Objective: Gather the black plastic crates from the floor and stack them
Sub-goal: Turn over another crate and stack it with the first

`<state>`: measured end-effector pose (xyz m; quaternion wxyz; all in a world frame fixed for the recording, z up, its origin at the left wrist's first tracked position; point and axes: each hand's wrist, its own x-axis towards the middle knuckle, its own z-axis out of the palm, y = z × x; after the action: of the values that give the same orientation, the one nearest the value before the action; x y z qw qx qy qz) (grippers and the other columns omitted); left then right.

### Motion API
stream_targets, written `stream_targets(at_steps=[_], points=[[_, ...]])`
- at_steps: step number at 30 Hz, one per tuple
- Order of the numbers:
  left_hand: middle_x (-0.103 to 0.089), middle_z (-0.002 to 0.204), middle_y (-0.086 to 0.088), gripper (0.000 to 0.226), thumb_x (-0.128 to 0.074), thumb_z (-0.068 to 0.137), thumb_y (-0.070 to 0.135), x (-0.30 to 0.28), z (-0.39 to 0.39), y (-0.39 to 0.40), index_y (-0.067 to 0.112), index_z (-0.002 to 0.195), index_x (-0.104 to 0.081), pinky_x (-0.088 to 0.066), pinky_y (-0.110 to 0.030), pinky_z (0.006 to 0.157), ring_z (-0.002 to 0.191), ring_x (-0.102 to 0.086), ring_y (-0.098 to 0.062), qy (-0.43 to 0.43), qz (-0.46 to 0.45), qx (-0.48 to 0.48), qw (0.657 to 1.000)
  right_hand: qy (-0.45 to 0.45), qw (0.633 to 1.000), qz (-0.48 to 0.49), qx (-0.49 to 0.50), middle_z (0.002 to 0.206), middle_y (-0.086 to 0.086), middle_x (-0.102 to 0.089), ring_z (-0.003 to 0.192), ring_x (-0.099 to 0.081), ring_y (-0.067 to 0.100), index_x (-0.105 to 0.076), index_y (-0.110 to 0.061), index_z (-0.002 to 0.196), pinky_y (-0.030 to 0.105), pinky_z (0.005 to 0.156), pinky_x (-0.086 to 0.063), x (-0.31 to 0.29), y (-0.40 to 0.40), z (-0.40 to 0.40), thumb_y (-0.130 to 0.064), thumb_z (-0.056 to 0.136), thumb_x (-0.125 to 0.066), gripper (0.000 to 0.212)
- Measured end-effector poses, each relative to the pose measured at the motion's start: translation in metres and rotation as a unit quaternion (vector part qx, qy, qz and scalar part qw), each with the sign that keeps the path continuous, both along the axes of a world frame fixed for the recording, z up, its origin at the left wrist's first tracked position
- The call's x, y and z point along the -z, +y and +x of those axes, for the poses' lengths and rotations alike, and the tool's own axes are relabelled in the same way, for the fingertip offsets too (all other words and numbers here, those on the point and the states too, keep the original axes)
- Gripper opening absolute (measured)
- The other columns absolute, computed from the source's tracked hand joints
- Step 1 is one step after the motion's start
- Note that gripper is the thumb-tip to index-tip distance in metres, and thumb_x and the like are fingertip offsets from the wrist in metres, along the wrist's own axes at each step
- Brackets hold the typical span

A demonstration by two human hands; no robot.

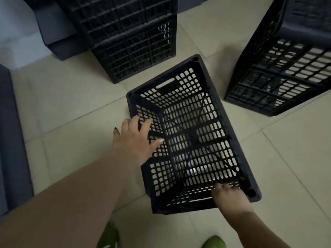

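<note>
An open-topped black plastic crate (195, 133) sits upright on the tiled floor in front of me, its mesh bottom showing. My left hand (136, 138) lies over the crate's left rim with fingers spread, not clearly gripping. My right hand (227, 196) grips the crate's near rim, fingers curled over the edge. A stack of black crates (129, 36) stands behind it. Another black crate stack (284, 65) stands at the right.
Dark grey furniture (53, 33) sits at the back left, and a dark edge (10, 140) runs along the left side. Green shoes (213, 242) show at the bottom. Beige floor tiles surround the crate.
</note>
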<state>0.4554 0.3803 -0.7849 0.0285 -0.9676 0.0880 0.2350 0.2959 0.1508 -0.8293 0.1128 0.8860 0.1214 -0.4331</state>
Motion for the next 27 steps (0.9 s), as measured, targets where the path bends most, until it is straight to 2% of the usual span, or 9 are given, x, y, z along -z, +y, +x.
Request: stream_targets(at_steps=[5, 8, 11, 16, 18, 20, 21, 24, 27], points=[[-0.002, 0.158, -0.003, 0.074, -0.018, 0.086, 0.074, 0.021, -0.002, -0.031, 0.037, 0.148, -0.001, -0.017, -0.056, 0.115, 0.145, 0.000, -0.030, 0.040, 0.014, -0.033, 0.999, 0.013, 1.000, 0.021, -0.009, 0.128, 0.010, -0.053, 0.113, -0.056, 0.028, -0.053, -0.009, 0.126, 0.036, 0.083, -0.045, 0.018, -0.038, 0.016, 0.000, 0.092, -0.041, 0.038], [-0.001, 0.158, -0.004, 0.075, -0.018, 0.085, 0.074, 0.027, 0.005, -0.058, 0.037, 0.148, -0.001, -0.016, -0.056, 0.115, 0.145, 0.001, -0.030, 0.039, 0.002, -0.042, 0.998, -0.021, 0.998, 0.055, -0.015, 0.131, 0.011, -0.050, 0.116, -0.052, 0.029, -0.047, -0.008, 0.130, 0.036, 0.085, -0.043, 0.014, -0.049, 0.040, 0.002, 0.090, -0.041, 0.042], [-0.002, 0.158, -0.004, 0.076, -0.020, 0.085, 0.075, 0.032, 0.016, -0.082, 0.037, 0.148, -0.001, -0.018, -0.056, 0.114, 0.144, -0.002, -0.030, 0.032, -0.009, -0.063, 0.997, -0.085, 0.994, 0.061, -0.017, 0.134, 0.012, -0.042, 0.123, -0.043, 0.029, -0.039, -0.010, 0.134, 0.039, 0.095, -0.038, 0.002, -0.066, 0.070, 0.001, 0.088, -0.046, 0.048], [-0.004, 0.156, -0.006, 0.076, -0.025, 0.084, 0.076, 0.039, 0.034, -0.098, 0.037, 0.146, -0.005, -0.023, -0.055, 0.113, 0.143, -0.008, -0.032, 0.013, -0.016, -0.115, 0.993, -0.215, 0.973, 0.060, -0.060, 0.144, 0.013, -0.033, 0.125, -0.039, 0.036, -0.034, -0.016, 0.139, 0.046, 0.096, -0.037, -0.003, -0.102, 0.120, -0.021, 0.092, -0.050, 0.050], [-0.006, 0.156, -0.007, 0.075, -0.028, 0.084, 0.075, 0.044, 0.039, -0.097, 0.036, 0.145, -0.008, -0.025, -0.054, 0.112, 0.142, -0.011, -0.032, 0.001, -0.021, -0.126, 0.992, -0.241, 0.968, 0.024, -0.061, 0.146, 0.014, -0.035, 0.128, -0.040, 0.039, -0.040, -0.019, 0.138, 0.049, 0.095, -0.041, 0.001, -0.116, 0.141, -0.030, 0.088, -0.058, 0.054], [-0.006, 0.156, -0.008, 0.075, -0.031, 0.084, 0.074, 0.054, 0.042, -0.091, 0.037, 0.145, -0.008, -0.028, -0.053, 0.110, 0.141, -0.012, -0.033, 0.002, -0.015, -0.134, 0.991, -0.260, 0.966, 0.001, -0.013, 0.145, 0.017, -0.040, 0.127, -0.043, 0.041, -0.048, -0.021, 0.134, 0.055, 0.093, -0.043, 0.004, -0.124, 0.159, -0.037, 0.080, -0.067, 0.060], [-0.005, 0.156, -0.008, 0.075, -0.033, 0.084, 0.074, 0.062, 0.045, -0.089, 0.038, 0.145, -0.008, -0.030, -0.054, 0.109, 0.141, -0.012, -0.033, 0.008, -0.014, -0.137, 0.990, -0.263, 0.965, -0.009, 0.014, 0.148, 0.018, -0.035, 0.130, -0.039, 0.042, -0.045, -0.022, 0.137, 0.058, 0.095, -0.040, 0.008, -0.129, 0.166, -0.041, 0.081, -0.066, 0.064], [0.000, 0.156, -0.006, 0.076, -0.039, 0.085, 0.070, 0.081, 0.057, -0.081, 0.040, 0.145, -0.005, -0.031, -0.055, 0.108, 0.142, -0.007, -0.034, 0.053, -0.022, -0.137, 0.989, -0.243, 0.964, -0.039, 0.096, 0.159, 0.014, 0.000, 0.142, -0.012, 0.041, -0.015, -0.028, 0.149, 0.062, 0.105, -0.029, 0.024, -0.145, 0.179, -0.051, 0.089, -0.051, 0.073], [0.003, 0.156, -0.005, 0.075, -0.046, 0.088, 0.061, 0.101, 0.059, -0.079, 0.040, 0.146, -0.005, -0.029, -0.051, 0.109, 0.141, -0.008, -0.035, 0.070, -0.058, -0.130, 0.987, -0.217, 0.960, -0.053, 0.168, 0.155, 0.011, 0.025, 0.144, 0.001, 0.041, -0.003, -0.034, 0.149, 0.061, 0.103, -0.031, 0.054, -0.153, 0.184, -0.055, 0.087, -0.054, 0.083]])
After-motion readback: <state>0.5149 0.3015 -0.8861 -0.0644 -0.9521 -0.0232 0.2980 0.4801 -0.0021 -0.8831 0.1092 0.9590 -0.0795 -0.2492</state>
